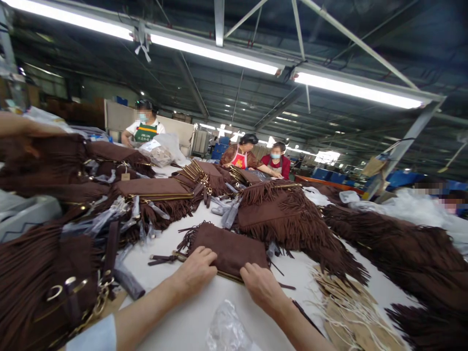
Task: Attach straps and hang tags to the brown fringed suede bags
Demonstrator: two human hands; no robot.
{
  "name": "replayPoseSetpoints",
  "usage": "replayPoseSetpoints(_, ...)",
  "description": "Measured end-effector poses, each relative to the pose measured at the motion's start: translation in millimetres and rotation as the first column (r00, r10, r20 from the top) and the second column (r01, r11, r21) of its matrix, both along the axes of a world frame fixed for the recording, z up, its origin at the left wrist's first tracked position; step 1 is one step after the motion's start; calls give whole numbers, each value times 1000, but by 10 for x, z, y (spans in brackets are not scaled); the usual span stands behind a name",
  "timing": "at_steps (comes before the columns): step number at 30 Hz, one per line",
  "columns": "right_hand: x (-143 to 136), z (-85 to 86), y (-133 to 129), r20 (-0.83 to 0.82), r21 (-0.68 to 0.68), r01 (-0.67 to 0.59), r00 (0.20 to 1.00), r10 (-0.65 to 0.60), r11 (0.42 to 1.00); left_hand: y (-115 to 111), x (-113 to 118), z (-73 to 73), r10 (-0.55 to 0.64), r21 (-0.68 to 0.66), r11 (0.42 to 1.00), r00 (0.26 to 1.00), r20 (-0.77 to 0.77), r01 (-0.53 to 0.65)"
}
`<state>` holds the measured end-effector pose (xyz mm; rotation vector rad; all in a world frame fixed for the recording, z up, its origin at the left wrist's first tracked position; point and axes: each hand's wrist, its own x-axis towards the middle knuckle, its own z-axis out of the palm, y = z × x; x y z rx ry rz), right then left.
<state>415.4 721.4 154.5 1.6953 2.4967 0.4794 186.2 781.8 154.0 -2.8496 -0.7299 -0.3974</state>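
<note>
A dark brown fringed pouch (pixel 232 248) lies in front of me on the white tabletop, its gold zipper along the near edge and a tasselled zipper pull at its left corner. My left hand (pixel 197 269) is closed on the near left edge, fingers curled over the top face. At the near right corner, my right hand (pixel 260 287) grips the same pouch with its fingers bent over the edge. Both thumbs are mostly hidden. A crumpled clear plastic bag (pixel 230 329) lies just below the pouch, between my forearms.
Stacked brown pouches (pixel 153 187) and fringed bags (pixel 281 214) surround the work spot. Cardboard tags with white strings (pixel 351 307) lie at right. A chain-strapped bag (pixel 54 287) sits at left. Co-workers (pixel 146 126) stand across the table; another person's arm (pixel 29 126) reaches in from the left.
</note>
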Motion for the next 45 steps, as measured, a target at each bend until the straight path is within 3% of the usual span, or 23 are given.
replayPoseSetpoints(4, -6, 7, 48, 37, 13, 7, 999, -7, 1000, 96, -81, -116, -74, -27, 997, 992, 100, 77)
replayPoseSetpoints(8, 72, 79, 95, 17, 32, 45, 999, -45, 998, 133, -59, -185, -51, -10, 999, 994, 98, 53)
replayPoseSetpoints(12, 122, 135, 39, -50, 41, 19, 999, -17, 999, 136, 35, -100, 15, 20, 1000, 997, 74, -16)
replayPoseSetpoints(19, 73, 369, -117, -237, 93, 179, 959, -152, 980, 59, 111, 38, 51, 128, 989, 988, 144, -70)
replayPoseSetpoints(23, -27, 616, -609, -403, -129, 52, 910, -100, 990, -28, 36, 84, 72, 66, 995, 997, 37, -74)
replayPoseSetpoints(27, -162, 766, -1163, -572, -482, -157, 802, -174, 862, -262, 27, 210, -7, -20, 1000, 1000, -8, 7)
replayPoseSetpoints(29, -179, 728, -1354, -573, -527, -178, 796, -193, 831, -471, 49, 288, -47, -137, 989, 999, 9, 47)
replayPoseSetpoints(32, -103, 554, -1513, -535, -420, -108, 832, -149, 901, -810, 91, 363, -53, -329, 943, 998, 24, 58)
replayPoseSetpoints(34, 1, 442, -1562, -447, -305, 13, 881, -155, 952, -978, 140, 363, -46, -362, 931, 998, 32, 54)
replayPoseSetpoints(36, 131, 387, -1601, -370, -210, 137, 905, -208, 968, -1078, 227, 317, -85, -330, 938, 994, 66, 102)
replayPoseSetpoints(41, 533, 440, -1826, -425, -118, 353, 827, -368, 928, -1169, 587, 45, -204, -262, 939, 974, 96, 222)
replayPoseSetpoints(45, 815, 353, -2203, -545, -294, 408, 671, -503, 864, -1192, 773, -187, -179, -310, 932, 982, 54, 187)
